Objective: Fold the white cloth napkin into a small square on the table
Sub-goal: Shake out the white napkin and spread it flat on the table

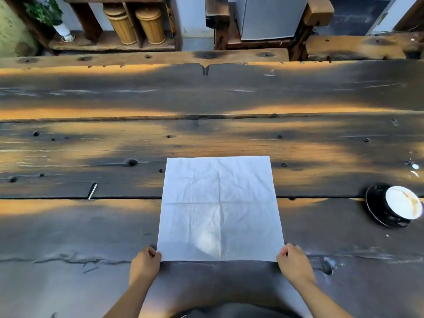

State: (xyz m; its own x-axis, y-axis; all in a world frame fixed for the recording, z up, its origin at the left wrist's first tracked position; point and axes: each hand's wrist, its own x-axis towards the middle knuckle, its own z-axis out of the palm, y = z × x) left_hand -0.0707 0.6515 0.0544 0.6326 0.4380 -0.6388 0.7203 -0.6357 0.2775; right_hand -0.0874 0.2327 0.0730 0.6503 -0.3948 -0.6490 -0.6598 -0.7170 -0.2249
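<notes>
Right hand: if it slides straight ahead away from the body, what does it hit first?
Probably nothing: the right hand holds the napkin corner, and bare table lies ahead; the cup sits well off to the right.

The person's left hand [145, 262] and right hand [293, 260] are bare, forearms unsleeved; no rings or watch show.

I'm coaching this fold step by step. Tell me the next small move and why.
Probably lift the near edge and carry it over to the far edge. The white cloth napkin lies fully open and flat on the dark wooden plank table, the left hand and right hand each pinch a near corner, and a crosswise crease marks the halfway line.
</notes>
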